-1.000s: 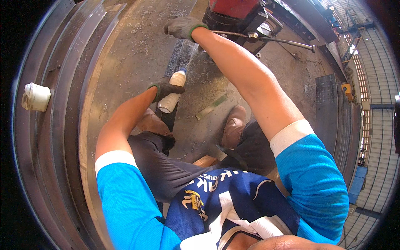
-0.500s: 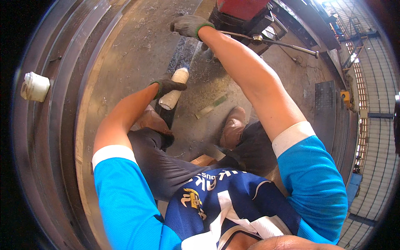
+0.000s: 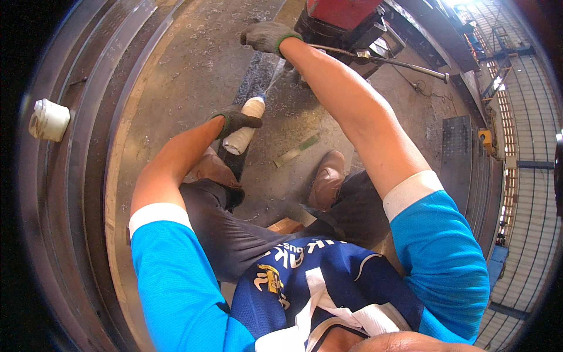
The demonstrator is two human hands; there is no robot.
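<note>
Gripping the bottle [image 3: 253,108], the left hand [image 3: 233,122] has its gloved thumb and fingers wrapped around the cream-white body, tilting the blue tip up and away over the dark metal bar [image 3: 255,71]; I see a thin stream leaving that tip, angled toward the machine [image 3: 342,13]. The right hand [image 3: 264,36], also gloved, is well apart from the left, curled above the bar's far stretch and beside the machine; from here I can't tell whether it is clasped on anything. White lettering and a yellow emblem are printed on the blue shirt [image 3: 352,264], partly lost in folds. The bare right forearm [image 3: 346,97] blocks my view of the machine's lower part and the near end of the long lever [image 3: 404,63]. A brown shoe [image 3: 327,182] is planted right of the bar, with a green-and-tan strip [image 3: 297,150] lying between them. Scraps dot the floor [image 3: 185,76], and a white tub [image 3: 49,121] sits toward the outer edge of the steel beams [image 3: 101,141] at left.
</note>
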